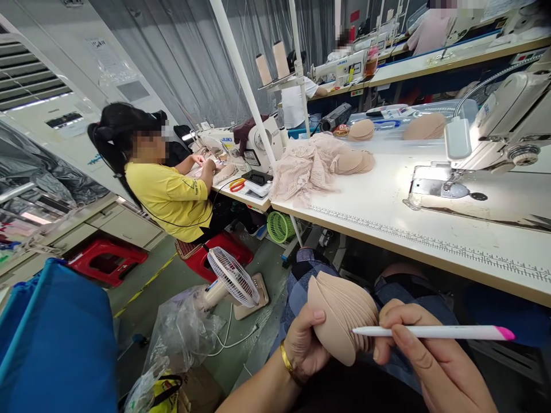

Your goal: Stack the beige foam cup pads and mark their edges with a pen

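Observation:
My left hand (pixel 303 344) grips a fanned stack of beige foam bra cups (pixel 342 315) over my lap, thumb on the front cup. My right hand (pixel 424 355) is closed on a white pen with a pink cap (pixel 434 332), held level, and its fingertips touch the right side of the stack. A gold bangle (pixel 287 363) sits on my left wrist.
A white sewing table (pixel 387 218) with a sewing machine (pixel 495 132), beige lace fabric (pixel 303 166) and more cups (pixel 355 162) lies ahead. A person in a yellow shirt (pixel 170 198) sews at left. A floor fan (pixel 232 278), plastic bags (pixel 181 332), red stools and a blue bin (pixel 55 338) stand below.

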Action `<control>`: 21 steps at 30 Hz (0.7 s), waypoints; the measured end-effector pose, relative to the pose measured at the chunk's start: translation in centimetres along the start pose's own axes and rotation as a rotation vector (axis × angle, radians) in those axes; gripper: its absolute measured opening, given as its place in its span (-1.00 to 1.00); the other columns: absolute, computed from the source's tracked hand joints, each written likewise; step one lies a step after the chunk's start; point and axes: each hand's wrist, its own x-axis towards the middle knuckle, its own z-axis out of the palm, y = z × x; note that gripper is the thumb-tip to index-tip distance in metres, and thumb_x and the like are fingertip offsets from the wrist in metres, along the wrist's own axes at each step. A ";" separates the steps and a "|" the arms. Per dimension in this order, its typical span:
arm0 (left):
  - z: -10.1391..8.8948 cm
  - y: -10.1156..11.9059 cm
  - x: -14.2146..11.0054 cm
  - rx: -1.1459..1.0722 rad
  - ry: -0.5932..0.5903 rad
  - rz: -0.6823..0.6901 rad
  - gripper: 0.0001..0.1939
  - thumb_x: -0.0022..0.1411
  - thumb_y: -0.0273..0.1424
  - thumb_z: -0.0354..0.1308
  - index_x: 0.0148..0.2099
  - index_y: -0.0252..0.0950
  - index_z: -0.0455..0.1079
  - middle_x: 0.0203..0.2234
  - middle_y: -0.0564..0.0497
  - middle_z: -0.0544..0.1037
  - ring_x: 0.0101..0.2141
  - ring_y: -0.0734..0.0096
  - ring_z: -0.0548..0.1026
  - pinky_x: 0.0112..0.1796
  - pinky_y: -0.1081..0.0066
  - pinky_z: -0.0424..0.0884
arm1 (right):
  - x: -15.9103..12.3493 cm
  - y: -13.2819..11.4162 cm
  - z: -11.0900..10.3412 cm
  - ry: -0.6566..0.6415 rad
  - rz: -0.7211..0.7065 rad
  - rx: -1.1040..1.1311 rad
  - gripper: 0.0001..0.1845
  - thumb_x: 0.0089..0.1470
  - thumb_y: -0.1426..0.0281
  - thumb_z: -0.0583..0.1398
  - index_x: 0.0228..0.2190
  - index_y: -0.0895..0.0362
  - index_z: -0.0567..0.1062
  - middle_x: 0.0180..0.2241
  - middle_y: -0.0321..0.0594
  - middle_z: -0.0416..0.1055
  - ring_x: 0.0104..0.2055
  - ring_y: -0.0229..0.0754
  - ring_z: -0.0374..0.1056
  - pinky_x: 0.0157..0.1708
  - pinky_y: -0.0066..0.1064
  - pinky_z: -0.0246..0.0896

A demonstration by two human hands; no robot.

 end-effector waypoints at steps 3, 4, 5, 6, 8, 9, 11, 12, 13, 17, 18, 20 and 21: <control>-0.4 0.1 -0.1 -0.030 0.015 -0.011 -0.23 -0.03 -0.20 0.50 0.18 -0.51 0.52 0.03 -0.36 0.64 0.04 -0.08 0.57 0.12 0.10 0.40 | -0.4 0.3 -0.2 0.031 0.024 -0.010 -0.74 0.54 0.30 0.02 -0.13 -0.07 0.50 -0.46 -0.32 0.48 -0.34 -0.15 0.37 -0.28 -0.38 0.34; -0.5 0.1 0.0 -0.046 0.015 -0.011 -0.22 -0.02 -0.21 0.50 0.20 -0.50 0.51 0.04 -0.35 0.64 0.04 -0.06 0.57 0.13 0.10 0.39 | -0.6 0.4 -0.2 0.036 0.029 -0.014 -0.74 0.54 0.29 0.02 -0.14 -0.06 0.50 -0.47 -0.32 0.47 -0.34 -0.15 0.37 -0.27 -0.37 0.34; -0.7 0.0 0.0 -0.059 0.010 -0.016 -0.21 -0.01 -0.21 0.50 0.22 -0.50 0.50 0.04 -0.34 0.64 0.05 -0.04 0.57 0.14 0.11 0.39 | -0.7 0.4 -0.3 0.037 0.033 -0.015 -0.73 0.54 0.29 0.02 -0.15 -0.06 0.50 -0.48 -0.32 0.47 -0.34 -0.15 0.37 -0.26 -0.37 0.33; -0.9 0.0 0.0 -0.066 0.003 -0.024 -0.21 0.00 -0.21 0.50 0.22 -0.49 0.49 0.04 -0.34 0.64 0.05 -0.04 0.57 0.15 0.11 0.38 | -0.8 0.5 -0.3 0.035 0.039 -0.019 -0.73 0.54 0.29 0.02 -0.15 -0.06 0.50 -0.48 -0.33 0.47 -0.33 -0.15 0.37 -0.25 -0.37 0.33; -1.1 -0.1 0.1 -0.073 -0.016 -0.034 -0.25 0.02 -0.21 0.49 0.20 -0.48 0.50 0.03 -0.32 0.65 0.06 -0.04 0.57 0.15 0.12 0.37 | -0.8 0.5 -0.3 0.026 0.045 -0.026 -0.73 0.54 0.29 0.02 -0.14 -0.06 0.50 -0.47 -0.33 0.48 -0.32 -0.16 0.38 -0.23 -0.37 0.33; -1.2 -0.1 0.2 -0.078 -0.026 -0.039 -0.27 0.02 -0.20 0.48 0.19 -0.47 0.50 0.02 -0.31 0.65 0.07 -0.04 0.56 0.16 0.13 0.36 | -0.8 0.6 -0.3 0.021 0.042 -0.031 -0.74 0.54 0.29 0.02 -0.13 -0.07 0.50 -0.47 -0.34 0.48 -0.32 -0.16 0.38 -0.23 -0.38 0.33; -1.2 -0.2 0.2 -0.092 -0.041 -0.052 -0.28 0.02 -0.19 0.48 0.17 -0.47 0.50 0.00 -0.30 0.65 0.09 -0.08 0.54 0.17 0.12 0.34 | -0.7 0.6 -0.3 0.015 0.047 -0.039 -0.75 0.54 0.29 0.03 -0.13 -0.07 0.50 -0.47 -0.34 0.48 -0.31 -0.15 0.39 -0.22 -0.37 0.34; -1.1 -0.1 0.3 -0.103 -0.043 -0.053 -0.27 0.01 -0.19 0.49 0.18 -0.47 0.50 0.00 -0.29 0.65 0.10 -0.09 0.54 0.17 0.11 0.33 | -0.7 0.6 -0.3 0.016 0.053 -0.039 -0.74 0.54 0.28 0.03 -0.14 -0.07 0.50 -0.47 -0.34 0.48 -0.32 -0.15 0.38 -0.22 -0.36 0.34; -1.0 -0.1 0.3 -0.111 -0.043 -0.053 -0.25 0.01 -0.19 0.49 0.19 -0.46 0.49 0.01 -0.29 0.65 0.10 -0.09 0.54 0.17 0.10 0.33 | -0.7 0.6 -0.2 0.017 0.062 -0.039 -0.74 0.54 0.28 0.02 -0.15 -0.07 0.50 -0.47 -0.34 0.48 -0.32 -0.14 0.38 -0.23 -0.36 0.34; -0.2 0.2 0.3 -0.127 -0.059 -0.035 -0.22 0.04 -0.20 0.48 0.25 -0.45 0.46 0.08 -0.30 0.62 0.10 -0.06 0.52 0.14 0.10 0.36 | -0.8 0.7 -0.1 0.015 0.075 -0.050 -0.71 0.53 0.27 0.03 -0.21 -0.05 0.51 -0.48 -0.32 0.47 -0.33 -0.14 0.38 -0.25 -0.34 0.31; -0.1 0.3 0.2 -0.127 -0.070 -0.034 -0.23 0.05 -0.20 0.47 0.24 -0.46 0.46 0.09 -0.30 0.61 0.11 -0.06 0.52 0.13 0.10 0.37 | -0.8 0.7 -0.1 0.016 0.072 -0.046 -0.71 0.53 0.28 0.04 -0.22 -0.05 0.50 -0.48 -0.32 0.47 -0.33 -0.14 0.38 -0.25 -0.34 0.31; -0.1 0.3 0.2 -0.128 -0.080 -0.037 -0.24 0.06 -0.20 0.47 0.25 -0.46 0.46 0.10 -0.31 0.61 0.12 -0.07 0.51 0.10 0.13 0.39 | -0.9 0.7 0.0 0.026 0.060 -0.022 -0.72 0.54 0.29 0.03 -0.19 -0.05 0.50 -0.49 -0.33 0.46 -0.34 -0.14 0.37 -0.25 -0.34 0.30; -0.2 0.3 0.2 -0.128 -0.078 -0.044 -0.23 0.06 -0.20 0.47 0.25 -0.47 0.45 0.09 -0.31 0.61 0.11 -0.06 0.52 0.09 0.14 0.40 | -0.9 0.7 0.0 0.032 0.058 -0.008 -0.73 0.54 0.29 0.02 -0.17 -0.06 0.49 -0.49 -0.34 0.46 -0.34 -0.14 0.37 -0.25 -0.34 0.30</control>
